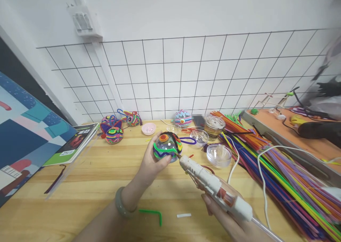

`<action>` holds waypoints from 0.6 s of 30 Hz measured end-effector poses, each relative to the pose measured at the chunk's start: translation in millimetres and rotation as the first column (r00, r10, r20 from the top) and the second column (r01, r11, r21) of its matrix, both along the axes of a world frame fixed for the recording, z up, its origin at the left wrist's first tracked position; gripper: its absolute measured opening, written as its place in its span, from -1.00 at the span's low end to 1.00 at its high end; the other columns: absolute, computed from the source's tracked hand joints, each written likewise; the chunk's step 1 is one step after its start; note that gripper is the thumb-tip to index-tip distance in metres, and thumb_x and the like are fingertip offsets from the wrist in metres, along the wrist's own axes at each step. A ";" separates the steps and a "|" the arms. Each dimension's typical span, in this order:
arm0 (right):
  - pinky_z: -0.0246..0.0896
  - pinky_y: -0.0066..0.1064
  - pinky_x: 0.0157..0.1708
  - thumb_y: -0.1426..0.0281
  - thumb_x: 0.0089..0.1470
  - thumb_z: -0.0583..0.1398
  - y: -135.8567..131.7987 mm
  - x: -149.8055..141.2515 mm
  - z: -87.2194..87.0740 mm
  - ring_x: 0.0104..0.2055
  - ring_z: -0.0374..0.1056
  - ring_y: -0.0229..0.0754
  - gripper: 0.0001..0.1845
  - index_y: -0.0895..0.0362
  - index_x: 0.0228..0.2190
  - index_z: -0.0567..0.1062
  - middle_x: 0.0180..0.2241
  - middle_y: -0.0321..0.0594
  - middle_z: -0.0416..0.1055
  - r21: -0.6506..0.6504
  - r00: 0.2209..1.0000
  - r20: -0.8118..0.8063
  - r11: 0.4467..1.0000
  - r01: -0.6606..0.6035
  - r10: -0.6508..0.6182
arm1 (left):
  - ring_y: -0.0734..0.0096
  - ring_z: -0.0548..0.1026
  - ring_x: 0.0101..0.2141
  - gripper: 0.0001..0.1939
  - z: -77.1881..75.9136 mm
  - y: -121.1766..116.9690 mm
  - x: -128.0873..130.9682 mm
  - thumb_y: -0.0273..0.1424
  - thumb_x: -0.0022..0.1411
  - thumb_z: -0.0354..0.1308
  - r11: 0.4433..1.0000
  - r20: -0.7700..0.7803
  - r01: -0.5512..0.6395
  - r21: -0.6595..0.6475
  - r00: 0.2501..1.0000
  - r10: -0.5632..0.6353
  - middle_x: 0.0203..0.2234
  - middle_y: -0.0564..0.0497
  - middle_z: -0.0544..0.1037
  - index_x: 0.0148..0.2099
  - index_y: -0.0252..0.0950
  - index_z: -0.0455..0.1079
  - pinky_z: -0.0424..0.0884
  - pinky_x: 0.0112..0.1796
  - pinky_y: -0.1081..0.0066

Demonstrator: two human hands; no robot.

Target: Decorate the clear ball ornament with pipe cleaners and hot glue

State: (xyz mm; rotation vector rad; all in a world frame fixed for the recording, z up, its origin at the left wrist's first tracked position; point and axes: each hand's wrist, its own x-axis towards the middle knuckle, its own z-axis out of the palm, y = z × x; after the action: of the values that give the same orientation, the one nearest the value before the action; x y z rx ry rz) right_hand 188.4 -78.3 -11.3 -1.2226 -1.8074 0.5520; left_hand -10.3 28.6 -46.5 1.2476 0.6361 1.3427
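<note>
Ball (pixel 168 147) likely light, slick, brittle: cup at 8 o'clock, where your left hand (pixel 149 164) curls round it; right hand (pixel 226 219) wraps gun (pixel 206 180).

Book (pixel 77 142) left, pipe cleaners (pixel 277 171) right

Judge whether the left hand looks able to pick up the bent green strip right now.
Probably not as things stand: the left hand is holding the decorated clear ball. Otherwise the way looks free, since the bent green strip lies uncovered on the wooden table.
</note>
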 end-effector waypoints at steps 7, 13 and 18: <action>0.43 -0.29 -0.09 0.36 0.21 0.05 1.2 2.0 -6.9 -0.11 0.46 -0.04 -0.74 0.00 -0.17 0.52 -0.25 -0.14 0.52 0.067 0.995 -0.018 0.993 -0.095 0.097 | 0.15 0.44 0.04 -0.26 -2.2 1.8 -1.2 -0.39 0.02 0.34 0.999 -0.012 -0.026 0.018 1.000 0.027 0.10 -0.15 0.41 0.22 -0.21 0.15 0.42 0.00 0.31; 0.45 -0.31 -0.12 0.40 0.20 0.08 0.9 3.7 -2.7 -0.15 0.47 -0.06 -0.76 -0.04 -0.16 0.49 -0.26 -0.18 0.52 0.078 0.993 -0.017 0.990 -0.118 0.120 | 0.18 0.45 0.03 -0.28 -1.7 1.0 0.2 -0.41 0.02 0.34 1.000 0.014 -0.011 0.029 1.000 0.011 0.09 -0.13 0.42 0.21 -0.20 0.17 0.42 0.00 0.35; 0.46 -0.31 -0.15 0.39 0.21 0.08 1.7 5.3 -2.3 -0.18 0.47 -0.07 -0.78 -0.03 -0.19 0.50 -0.32 -0.19 0.51 0.090 0.991 -0.006 0.988 -0.129 0.130 | 0.20 0.47 0.01 -0.28 -1.8 2.7 0.3 -0.42 0.01 0.34 0.999 0.024 -0.023 0.031 0.999 0.022 0.08 -0.14 0.43 0.21 -0.21 0.18 0.45 -0.03 0.36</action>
State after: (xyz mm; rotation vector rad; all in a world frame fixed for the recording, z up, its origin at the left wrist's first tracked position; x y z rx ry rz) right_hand 193.7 -76.6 -13.6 -1.0450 -1.8905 0.5440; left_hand -10.1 31.2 -48.2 1.2509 0.6162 1.3892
